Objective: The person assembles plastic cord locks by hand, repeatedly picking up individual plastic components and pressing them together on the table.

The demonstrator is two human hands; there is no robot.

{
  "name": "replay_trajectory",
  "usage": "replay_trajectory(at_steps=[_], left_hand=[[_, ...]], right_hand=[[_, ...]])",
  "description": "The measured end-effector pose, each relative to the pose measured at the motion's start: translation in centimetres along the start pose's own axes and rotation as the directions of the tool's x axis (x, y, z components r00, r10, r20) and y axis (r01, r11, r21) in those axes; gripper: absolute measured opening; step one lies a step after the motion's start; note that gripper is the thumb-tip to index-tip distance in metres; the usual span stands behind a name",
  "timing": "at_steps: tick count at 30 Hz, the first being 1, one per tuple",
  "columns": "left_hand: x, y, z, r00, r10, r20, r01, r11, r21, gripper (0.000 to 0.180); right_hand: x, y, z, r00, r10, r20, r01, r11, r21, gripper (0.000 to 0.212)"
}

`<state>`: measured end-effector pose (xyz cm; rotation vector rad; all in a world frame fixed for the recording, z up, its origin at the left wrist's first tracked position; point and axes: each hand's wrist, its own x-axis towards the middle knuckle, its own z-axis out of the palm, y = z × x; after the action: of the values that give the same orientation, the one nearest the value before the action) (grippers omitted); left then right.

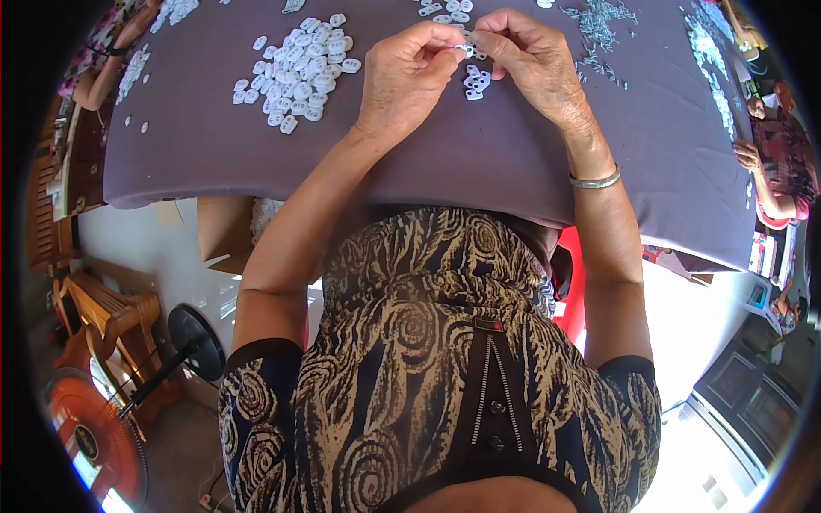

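Observation:
Above the cloth-covered table, my left hand [410, 77] and my right hand [532, 70] meet fingertip to fingertip. Both are closed in a pinch around a small white plastic piece [468, 51] with dark holes; the fingers cover much of it. Just below them lies a little cluster of white pieces with holes [475, 83]. To the left of my left hand spreads a big heap of white oval pieces [301, 75]. Beyond my right hand is a scatter of tiny thin metal parts [601, 32], too small to tell exactly.
More white ovals [445, 10] lie past my hands. The purple-grey tablecloth [214, 162] hangs over the near edge. Other people's arms reach in at the far left [94, 85] and far right [774, 201], beside more white pieces. An orange fan [94, 436] stands lower left.

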<state>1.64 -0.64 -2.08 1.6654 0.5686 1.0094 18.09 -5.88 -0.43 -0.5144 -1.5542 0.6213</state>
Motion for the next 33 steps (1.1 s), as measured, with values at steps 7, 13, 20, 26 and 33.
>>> replay_trajectory(at_steps=[7,13,20,26,33], left_hand=[[0.0,-0.3,0.0,1.000,0.000,0.015,0.000,1.000,0.005,0.010],[-0.1,-0.5,0.0,1.000,-0.007,0.023,0.006,1.000,0.020,0.012],[-0.2,-0.5,0.0,0.999,-0.037,0.038,0.035,0.998,0.043,0.012],[-0.1,-0.8,0.1,0.999,0.009,0.040,-0.011,0.999,0.041,0.011],[-0.1,-1.2,-0.2,0.996,-0.004,0.088,0.008,0.999,-0.044,0.020]], right_hand=[[-0.2,-1.8,0.3,0.848,0.494,-0.190,-0.529,0.785,-0.323,0.010],[0.0,-2.0,0.3,0.831,0.523,-0.190,-0.554,0.751,-0.360,0.013],[0.0,-1.6,0.2,0.825,0.535,-0.179,-0.559,0.729,-0.394,0.015],[-0.5,-0.5,0.0,0.981,0.193,-0.029,-0.181,0.846,-0.501,0.015],[0.2,-1.6,0.2,0.792,0.590,-0.158,-0.605,0.724,-0.331,0.015]])
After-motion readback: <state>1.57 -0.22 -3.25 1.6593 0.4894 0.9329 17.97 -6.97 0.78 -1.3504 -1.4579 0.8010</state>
